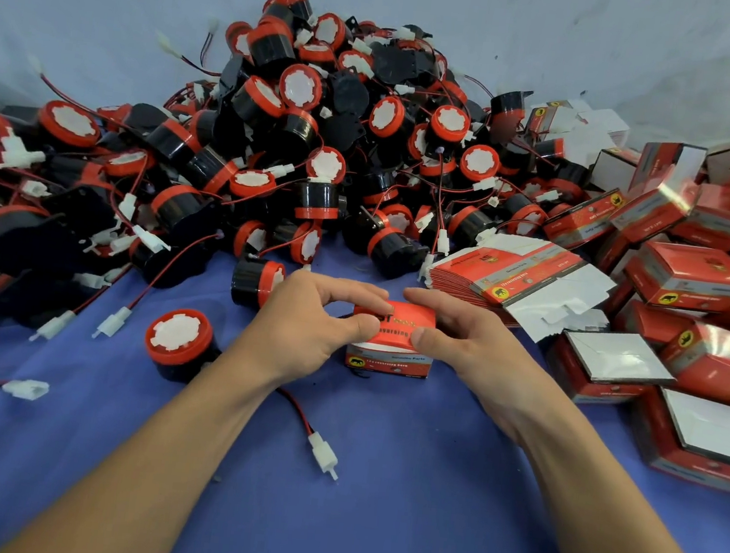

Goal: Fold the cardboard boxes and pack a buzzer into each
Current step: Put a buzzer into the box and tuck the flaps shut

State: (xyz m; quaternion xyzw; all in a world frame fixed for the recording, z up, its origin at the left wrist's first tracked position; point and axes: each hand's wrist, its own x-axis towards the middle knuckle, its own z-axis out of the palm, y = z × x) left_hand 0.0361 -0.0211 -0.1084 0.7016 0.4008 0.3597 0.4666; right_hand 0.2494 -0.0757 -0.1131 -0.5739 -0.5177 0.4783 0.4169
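A small red cardboard box (395, 352) stands on the blue cloth in the middle. My left hand (302, 328) pinches its left end, thumb on the top face and fingers behind. My right hand (473, 347) holds the right end the same way, thumb on the top. What the box holds is hidden. A loose black-and-red buzzer (178, 341) lies left of my left wrist, its red-black wire ending in a white plug (324, 456). Another buzzer (255, 282) sits just behind my left hand.
A big heap of buzzers (324, 135) fills the back and left. A stack of flat unfolded boxes (518, 275) lies behind my right hand. Several folded red boxes (691, 313) are piled at the right, some open-topped (617, 359). Loose white plugs (25, 387) lie at left.
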